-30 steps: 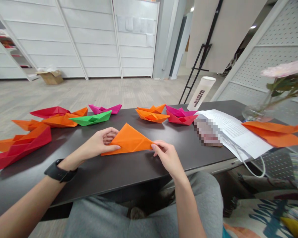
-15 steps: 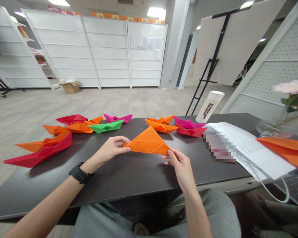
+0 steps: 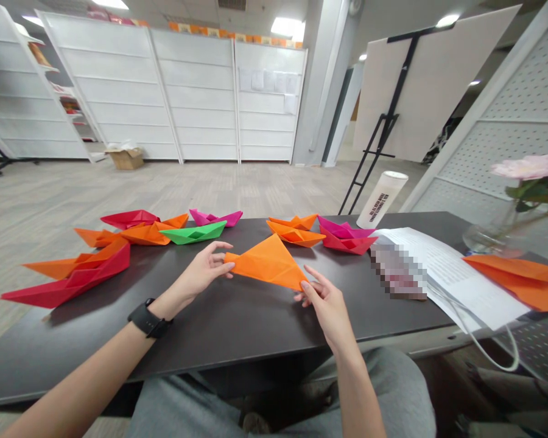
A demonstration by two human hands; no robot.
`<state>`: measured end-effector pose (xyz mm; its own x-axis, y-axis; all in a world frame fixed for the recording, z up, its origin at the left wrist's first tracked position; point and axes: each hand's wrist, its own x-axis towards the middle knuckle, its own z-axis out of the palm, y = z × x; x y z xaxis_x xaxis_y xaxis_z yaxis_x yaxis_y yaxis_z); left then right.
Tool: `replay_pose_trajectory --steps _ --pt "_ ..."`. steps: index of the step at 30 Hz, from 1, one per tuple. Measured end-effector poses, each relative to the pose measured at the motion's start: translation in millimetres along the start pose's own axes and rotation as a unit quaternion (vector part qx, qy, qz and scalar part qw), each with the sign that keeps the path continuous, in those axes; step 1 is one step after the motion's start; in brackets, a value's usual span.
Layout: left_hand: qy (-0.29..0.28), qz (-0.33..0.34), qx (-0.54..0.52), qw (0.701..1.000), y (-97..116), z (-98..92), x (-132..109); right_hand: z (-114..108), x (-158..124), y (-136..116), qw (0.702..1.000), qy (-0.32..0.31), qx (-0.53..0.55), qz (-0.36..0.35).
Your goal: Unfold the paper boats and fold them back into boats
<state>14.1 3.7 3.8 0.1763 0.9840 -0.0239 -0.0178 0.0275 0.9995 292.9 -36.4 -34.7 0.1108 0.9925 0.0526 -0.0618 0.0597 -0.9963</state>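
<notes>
An orange paper triangle [image 3: 268, 264], folded and lying flat, spans the space between my hands above the dark table [image 3: 237, 331]. My left hand [image 3: 203, 272] pinches its left corner between thumb and fingers. My right hand [image 3: 323, 301] holds its right corner, with the fingers slightly spread. Closest to my left hand is a green paper boat [image 3: 194, 232], beyond it. A black watch [image 3: 147, 319] circles my left wrist.
Several paper boats [image 3: 139, 234] in red, orange and magenta stand along the far table edge. Printed sheets [image 3: 456, 274], a pixelated object [image 3: 398, 272], orange folded paper [image 3: 516, 283], a glass vase [image 3: 495, 238] and a white tube [image 3: 382, 199] stand to the right.
The view has swung from tilted to nearly level. Both hands and the triangle sit further right and further from me in the picture. The fingers of both hands are now spread a little wider.
</notes>
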Motion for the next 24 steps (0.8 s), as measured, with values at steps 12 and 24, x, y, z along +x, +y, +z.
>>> replay_pose_trajectory --steps 12,24 --pt "0.018 -0.01 -0.022 1.0 2.4 -2.5 -1.3 -0.7 0.2 3.4 1.0 -0.01 0.016 0.002" --pt "-0.006 -0.088 -0.114 0.99 3.5 -3.5 -3.1 -0.6 0.9 4.9 1.0 -0.014 0.003 -0.007"
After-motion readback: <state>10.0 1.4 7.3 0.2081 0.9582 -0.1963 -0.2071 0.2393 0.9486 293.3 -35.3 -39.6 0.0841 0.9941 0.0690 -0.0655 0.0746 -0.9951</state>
